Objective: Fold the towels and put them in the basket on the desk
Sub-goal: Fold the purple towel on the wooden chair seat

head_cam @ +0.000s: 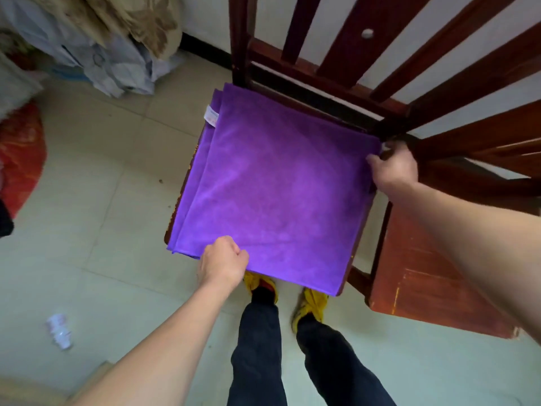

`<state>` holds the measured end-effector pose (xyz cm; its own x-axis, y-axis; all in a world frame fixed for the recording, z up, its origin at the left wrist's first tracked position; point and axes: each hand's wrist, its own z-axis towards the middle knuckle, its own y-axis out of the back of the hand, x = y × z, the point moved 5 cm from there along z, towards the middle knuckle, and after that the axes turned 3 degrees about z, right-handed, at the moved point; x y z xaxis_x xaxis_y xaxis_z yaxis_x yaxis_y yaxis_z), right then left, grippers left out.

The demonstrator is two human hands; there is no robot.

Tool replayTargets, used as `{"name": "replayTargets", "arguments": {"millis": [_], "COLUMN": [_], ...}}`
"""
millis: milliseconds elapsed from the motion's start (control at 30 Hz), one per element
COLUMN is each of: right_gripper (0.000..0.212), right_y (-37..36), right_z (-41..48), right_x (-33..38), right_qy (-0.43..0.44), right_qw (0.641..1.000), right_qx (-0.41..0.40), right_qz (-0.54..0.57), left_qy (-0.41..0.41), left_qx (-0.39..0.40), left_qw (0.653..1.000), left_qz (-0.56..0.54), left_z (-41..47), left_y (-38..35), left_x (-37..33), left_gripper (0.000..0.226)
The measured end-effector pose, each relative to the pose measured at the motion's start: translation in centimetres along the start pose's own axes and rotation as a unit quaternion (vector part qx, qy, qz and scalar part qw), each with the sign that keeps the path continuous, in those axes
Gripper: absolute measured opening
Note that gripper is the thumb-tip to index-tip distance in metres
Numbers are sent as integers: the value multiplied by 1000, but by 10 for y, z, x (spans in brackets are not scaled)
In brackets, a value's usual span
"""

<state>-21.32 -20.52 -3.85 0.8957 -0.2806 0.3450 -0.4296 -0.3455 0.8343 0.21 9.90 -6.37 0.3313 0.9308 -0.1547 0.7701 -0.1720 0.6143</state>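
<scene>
Far left: red cloth bundle point(22, 153) on the floor, w/ a heap of pale and tan fabric point(96, 39) piled behind it by the wall. Lower left, a crumpled white plastic bottle point(59, 331) lies on the floor, well apart from everything else. Floor point(102, 177) is pale square tile, scuffed and speckled; white wall w/ dark baseboard at the back. Centre: purple towel point(272, 189) lies flat on the seat of a dark red wooden chair point(345, 68), folded into a rough square in several layers, lower layers stepping out along its left edge, small white tag point(211, 115) at the upper-left edge. Towel sits turned diagonally in view, one corner toward the chair's back-left post, near corner overhanging the seat front above the person's feet; no clear long axis, approx. square. Left hand point(224, 260) is at the near-left edge, fingers curled shut, pinching the towel's edge. Below it: dark trousers and yellow shoes point(311, 300), toes just under the seat front. Right hand point(393, 168) is at the towel's right corner, fingers closed on that corner, close against the chair's back-right post. Chair's slatted back crowds the far side of the towel. Right of it, a second reddish wooden seat or low stool point(424, 276), worn at the edges, stands just beside the chair. No basket or table in view.
</scene>
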Motion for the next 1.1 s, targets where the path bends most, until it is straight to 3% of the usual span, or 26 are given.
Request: {"name": "replayTargets", "arguments": {"millis": [100, 200, 267, 400, 567, 700, 900, 1000, 1100], "right_gripper": [54, 47, 41, 44, 6, 26, 26, 25, 25], "right_y": [-6, -12, -12, 10, 43, 58, 74, 87, 105], "right_z": [19, 27, 22, 4, -6, -10, -17, -29, -42], "right_x": [14, 4, -15, -58, -118, -140, -151, -149, -134], "right_qy": [-9, -47, -68, -72, -93, -75, -83, -90, -90], "right_qw": [1000, 998, 994, 984, 973, 964, 937, 927, 922], "right_qx": [18, 30, 44, 49, 76, 93, 143, 164, 167], "right_qz": [-1, 19, 70, 153, 195, 238, 308, 324, 337], "left_qy": [31, 109, 150, 180, 189, 194, 194, 197, 184], "left_qx": [113, 215, 236, 168, 146, 147, -19, -93, -149], "left_qw": [993, 958, 919, 883, 860, 853, 859, 834, 837], "left_qz": [-13, -156, -278, -399, -452, -461, -473, -506, -494], "left_z": [-13, -38, -53, -67, -90, -110, -109, -123, -127], "left_y": [-50, -96, -116, -134, -152, -171, -165, -126, -76], "left_x": [-1, -4, -13, -23, -37, -53, -34, -34, -33], "left_gripper": [39, 43, 36, 23, 9, 17, 17, 17, 20]}}
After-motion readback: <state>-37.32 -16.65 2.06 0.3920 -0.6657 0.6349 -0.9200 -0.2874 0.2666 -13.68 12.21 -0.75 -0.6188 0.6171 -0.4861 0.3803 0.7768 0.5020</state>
